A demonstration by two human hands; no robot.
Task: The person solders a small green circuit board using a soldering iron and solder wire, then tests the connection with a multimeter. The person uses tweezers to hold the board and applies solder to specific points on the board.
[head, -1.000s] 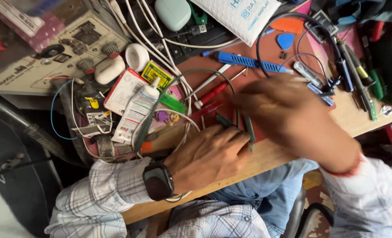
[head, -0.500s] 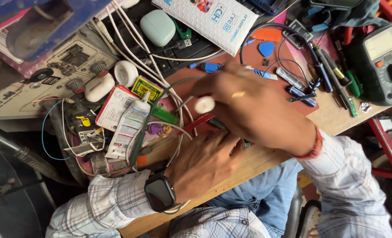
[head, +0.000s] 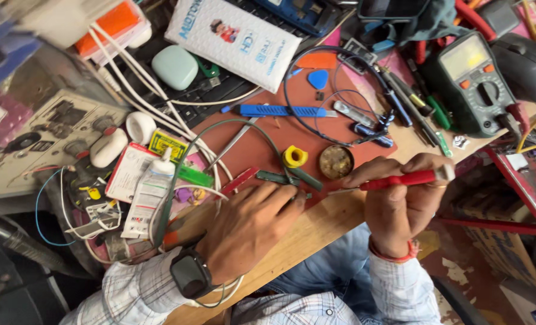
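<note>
My right hand (head: 400, 207) grips a red-handled tool (head: 400, 179) like a pen, its thin metal tip pointing left toward my left fingertips. My left hand (head: 250, 225), a dark watch (head: 190, 275) on its wrist, lies palm down on the wooden bench edge (head: 316, 232), with its fingertips pressing a small dark green part (head: 286, 179) at the front edge of the red mat (head: 262, 144). A yellow solder spool (head: 295, 156) and a round tin of flux (head: 336, 161) sit just beyond the fingers.
A green multimeter (head: 470, 84) stands at the right, with pens and screwdrivers (head: 400, 99) beside it. A blue utility knife (head: 280, 111) and a blue cable loop lie on the mat. A glue bottle (head: 149, 192), white cables (head: 141, 90) and a white padded packet (head: 232, 39) crowd the left and back.
My right hand has drawn back to the right from over the mat and now holds the red tool level. The view has shifted, and the left hand stays on the part.
</note>
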